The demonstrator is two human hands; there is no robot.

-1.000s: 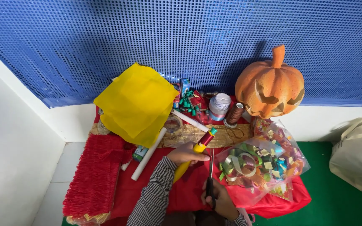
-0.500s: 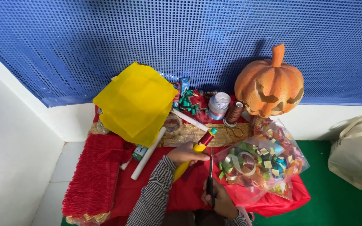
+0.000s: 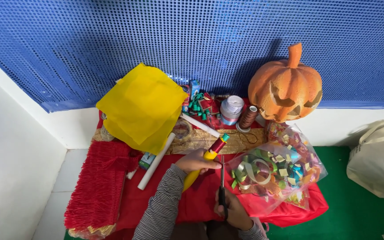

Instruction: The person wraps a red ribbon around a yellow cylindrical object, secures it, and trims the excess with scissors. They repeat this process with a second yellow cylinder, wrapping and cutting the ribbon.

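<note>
Left hand (image 3: 195, 161) closed round a yellow tube (image 3: 203, 165), gripped near mid-length. Tube tilted, red and teal tip pointing up toward the back wall, lower end toward the striped sleeve (image 3: 162, 209).

Right hand (image 3: 233, 209) clamped on the handles of the scissors (image 3: 222, 186). Blades point straight away from the body, narrow, close together or nearly so; tips just right of the tube, beside the left hand's fingers. Cannot tell if the blades touch the tube.

Progress, as a judgement: work looks early. Tube appears whole, nothing visibly cut from it, no fresh offcut under the blades. Whether any cut is begun is too small to tell.

Around:
- Red cloth (image 3: 201, 202) covers the work surface; fringed red piece (image 3: 96, 191) at left.
- Yellow paper (image 3: 143, 106) behind, large, overhanging a white stick (image 3: 156, 161).
- Clear bag of ribbon scraps (image 3: 285, 171) just right of the scissors, bulging, near the right hand.
- 2 spools at back: white (image 3: 232, 109), brown (image 3: 246, 118).
- Carved pumpkin (image 3: 286, 86) against the blue mesh wall (image 3: 192, 40).
- Gold trim (image 3: 227, 137) lying across the cloth past the tube tip.
- Pale bag (image 3: 378, 160) on the green floor (image 3: 356, 213), well apart.

In the way: the scrap bag crowds the right side of the blades; the white stick lies near the left forearm.
</note>
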